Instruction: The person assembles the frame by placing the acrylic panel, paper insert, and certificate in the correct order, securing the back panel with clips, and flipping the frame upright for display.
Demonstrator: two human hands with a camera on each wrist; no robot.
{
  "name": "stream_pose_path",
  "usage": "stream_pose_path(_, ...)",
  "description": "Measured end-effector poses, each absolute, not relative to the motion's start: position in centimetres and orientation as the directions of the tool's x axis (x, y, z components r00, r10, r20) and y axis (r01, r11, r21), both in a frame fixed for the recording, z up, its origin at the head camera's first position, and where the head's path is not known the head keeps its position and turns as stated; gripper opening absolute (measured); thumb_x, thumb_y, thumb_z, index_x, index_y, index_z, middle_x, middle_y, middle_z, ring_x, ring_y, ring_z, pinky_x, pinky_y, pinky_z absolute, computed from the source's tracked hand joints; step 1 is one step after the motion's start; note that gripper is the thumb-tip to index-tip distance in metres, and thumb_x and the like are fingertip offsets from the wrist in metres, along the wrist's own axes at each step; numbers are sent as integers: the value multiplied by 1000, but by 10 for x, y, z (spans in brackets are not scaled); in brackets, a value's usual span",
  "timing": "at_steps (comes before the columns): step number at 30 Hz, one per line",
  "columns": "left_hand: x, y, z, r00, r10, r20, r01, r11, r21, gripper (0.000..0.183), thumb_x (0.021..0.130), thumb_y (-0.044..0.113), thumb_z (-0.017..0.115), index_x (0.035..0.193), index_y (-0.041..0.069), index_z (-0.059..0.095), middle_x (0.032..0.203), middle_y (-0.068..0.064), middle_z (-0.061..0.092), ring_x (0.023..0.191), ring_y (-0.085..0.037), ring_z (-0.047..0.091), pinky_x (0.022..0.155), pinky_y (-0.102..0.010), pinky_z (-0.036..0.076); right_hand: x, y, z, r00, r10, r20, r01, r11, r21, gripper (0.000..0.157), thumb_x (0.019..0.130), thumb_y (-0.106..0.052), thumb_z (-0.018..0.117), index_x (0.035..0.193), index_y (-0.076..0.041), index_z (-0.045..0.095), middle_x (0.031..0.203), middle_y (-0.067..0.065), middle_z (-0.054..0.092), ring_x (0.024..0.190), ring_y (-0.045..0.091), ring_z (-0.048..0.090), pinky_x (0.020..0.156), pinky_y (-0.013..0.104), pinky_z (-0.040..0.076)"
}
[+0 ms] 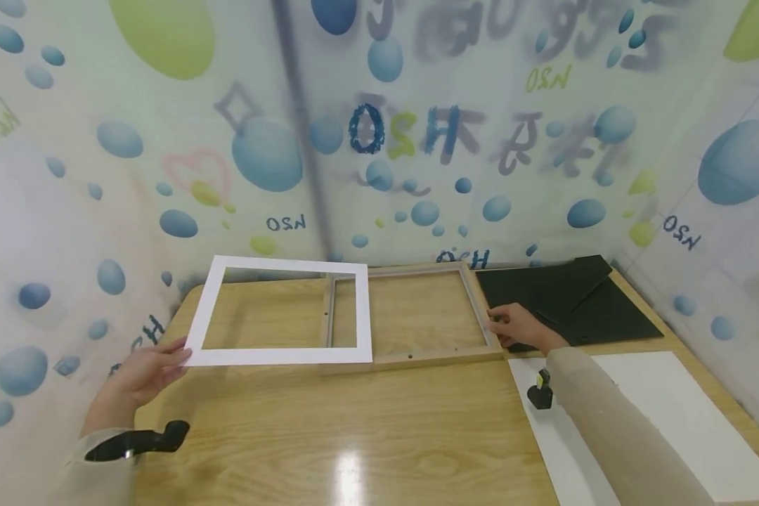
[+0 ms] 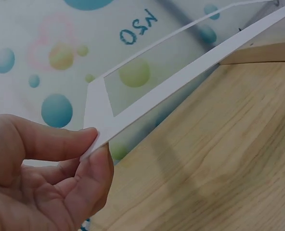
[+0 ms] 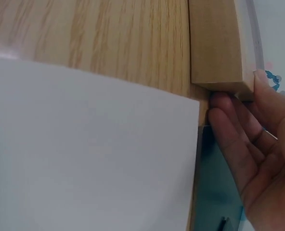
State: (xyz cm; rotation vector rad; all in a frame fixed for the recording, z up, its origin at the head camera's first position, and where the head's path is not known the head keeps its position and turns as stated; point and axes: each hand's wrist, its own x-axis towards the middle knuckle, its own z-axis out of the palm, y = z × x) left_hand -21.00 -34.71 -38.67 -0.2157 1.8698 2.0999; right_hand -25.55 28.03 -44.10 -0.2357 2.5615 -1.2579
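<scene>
My left hand (image 1: pixel 140 376) pinches the near left corner of a white picture mat (image 1: pixel 278 356) between thumb and fingers. In the left wrist view the mat (image 2: pixel 157 89) is tilted, its corner raised off the table. Its right end overlaps the left part of a wooden picture frame (image 1: pixel 430 358), which lies flat. At the frame's right side is my right hand (image 1: pixel 520 327). Seen from the right wrist, the thumb lies at the top edge of the frame (image 3: pixel 217 48) and the curled fingers (image 3: pixel 229 132) are against its outer end.
A black backing board (image 1: pixel 613 306) with a raised flap lies at the back right. Nearer, a large white sheet (image 1: pixel 664 400) lies partly under the right forearm. The wooden table (image 1: pixel 329 436) meets a printed curtain (image 1: pixel 405 190) at the back.
</scene>
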Motion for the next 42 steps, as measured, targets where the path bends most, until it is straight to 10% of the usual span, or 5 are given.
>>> stream_pose_path(6, -220, -313, -396, -924, 79, -374, -380, -95, 920, 47, 85, -2, 61, 128, -8, 46, 83, 8, 59, 74, -10, 60, 72, -23, 51, -258, 281, -442, -946, -268, -182, -20, 608, -793, 51, 93, -14, 54, 129, 17, 36, 74, 10, 57, 68, 20, 62, 64, 37, 53)
stream_pose_path(11, -228, -284, -403, -927, 61, -370, -375, -89, 923, 71, 87, 1, 60, 140, -7, 14, 86, 8, 55, 76, -8, 58, 77, -23, 49, -256, 282, -442, -949, -258, -180, -15, 608, -794, 51, 93, -13, 54, 129, 18, 36, 74, 11, 57, 67, 20, 62, 63, 37, 53)
stream_pose_path(42, -239, -164, -412, -942, -46, -332, -331, -35, 943, 46, 85, -6, 58, 127, -15, 42, 82, -5, 63, 67, -9, 59, 67, -23, 51, -256, 281, -443, -953, -248, -172, -16, 609, -793, 49, 93, -11, 53, 129, 18, 36, 74, 9, 55, 67, 18, 61, 63, 36, 53)
